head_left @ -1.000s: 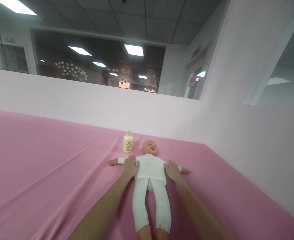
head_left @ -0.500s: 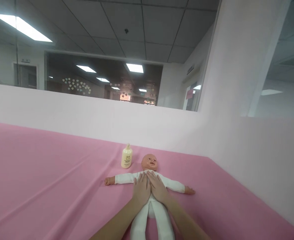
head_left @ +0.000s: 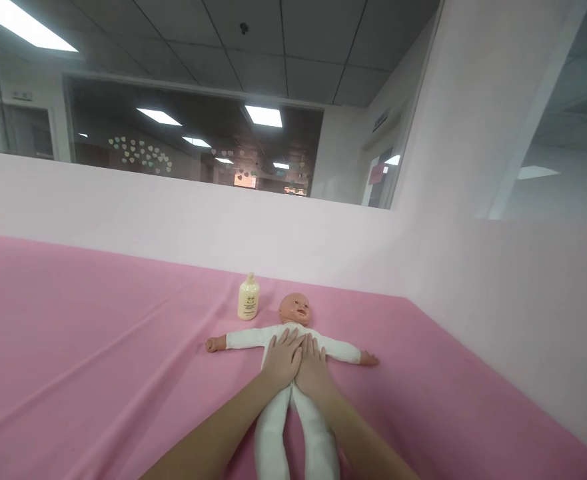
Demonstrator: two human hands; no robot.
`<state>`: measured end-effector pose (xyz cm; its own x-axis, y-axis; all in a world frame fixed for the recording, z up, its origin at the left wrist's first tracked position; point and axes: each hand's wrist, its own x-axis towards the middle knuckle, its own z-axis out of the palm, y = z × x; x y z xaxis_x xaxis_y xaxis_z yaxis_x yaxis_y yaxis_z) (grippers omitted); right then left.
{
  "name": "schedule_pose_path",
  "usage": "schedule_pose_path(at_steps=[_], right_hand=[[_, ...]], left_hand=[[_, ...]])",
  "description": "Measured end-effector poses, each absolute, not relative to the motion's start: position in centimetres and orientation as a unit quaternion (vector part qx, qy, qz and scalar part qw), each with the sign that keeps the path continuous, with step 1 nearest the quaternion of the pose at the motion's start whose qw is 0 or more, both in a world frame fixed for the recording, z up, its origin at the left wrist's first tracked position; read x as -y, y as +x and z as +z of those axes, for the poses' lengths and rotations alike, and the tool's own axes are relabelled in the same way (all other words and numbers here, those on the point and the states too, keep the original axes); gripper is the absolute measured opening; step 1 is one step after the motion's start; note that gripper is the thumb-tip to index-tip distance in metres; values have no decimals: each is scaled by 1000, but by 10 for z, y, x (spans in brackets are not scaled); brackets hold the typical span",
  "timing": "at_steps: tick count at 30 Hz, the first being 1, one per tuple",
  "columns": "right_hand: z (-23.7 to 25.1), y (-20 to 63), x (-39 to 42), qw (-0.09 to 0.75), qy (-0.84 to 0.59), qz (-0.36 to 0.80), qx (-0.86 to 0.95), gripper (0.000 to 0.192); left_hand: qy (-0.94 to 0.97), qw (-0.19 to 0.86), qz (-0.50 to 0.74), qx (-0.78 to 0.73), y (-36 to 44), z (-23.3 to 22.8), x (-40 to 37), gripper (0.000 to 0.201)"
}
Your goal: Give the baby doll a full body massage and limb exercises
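On the pink sheet (head_left: 98,347), a white-suited doll (head_left: 293,373) lies face-up, arms outstretched, both hands flat, fingers spread, on its chest.

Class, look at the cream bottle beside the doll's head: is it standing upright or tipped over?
Upright. The bottle stands on its base on the pink sheet, cap pointing up.

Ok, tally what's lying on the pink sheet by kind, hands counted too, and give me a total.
Baby doll, in white clothes: 1
Cream lotion bottle: 1
Hands resting flat on the doll's chest, left hand and right hand: 2
Total: 4
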<state>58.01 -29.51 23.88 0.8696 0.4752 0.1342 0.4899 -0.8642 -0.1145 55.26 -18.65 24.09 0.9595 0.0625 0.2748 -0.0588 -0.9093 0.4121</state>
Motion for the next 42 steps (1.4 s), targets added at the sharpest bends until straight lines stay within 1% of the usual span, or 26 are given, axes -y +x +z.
schedule_pose_path(at_steps=[2,6,9,14,18,23,27,30,33,37,42], right_hand=[[239,568,295,72,-962,-46,258,65],[240,546,295,101,-956,-37,274,66],[245,529,299,122,-949,-15,290,66],[253,503,314,163,-934,22,318,70],[256,490,326,189,-934,48,301,73],[256,492,339,227,-925,77,296,74],[247,514,343,247,-929,52,271,66],[240,540,341,249,-944,41,213,69],[236,565,339,243,-955,30,167,67],[232,586,345,250,-960,-3,125,62],[218,602,365,169,-968,-127,132,49]], left_hand=[[967,223,122,1,555,241,183,54],[969,226,99,-31,565,240,179,55],[970,215,93,-64,571,239,180,57],[972,201,96,-78,573,240,184,57],[976,194,67,-74,554,242,189,60],[978,204,34,-35,510,235,189,59],[968,251,21,-19,496,228,183,63],[959,274,21,-64,504,227,181,69],[957,273,37,-93,519,225,181,69],[958,247,50,-134,530,217,167,62],[967,192,90,-138,527,206,135,58]])
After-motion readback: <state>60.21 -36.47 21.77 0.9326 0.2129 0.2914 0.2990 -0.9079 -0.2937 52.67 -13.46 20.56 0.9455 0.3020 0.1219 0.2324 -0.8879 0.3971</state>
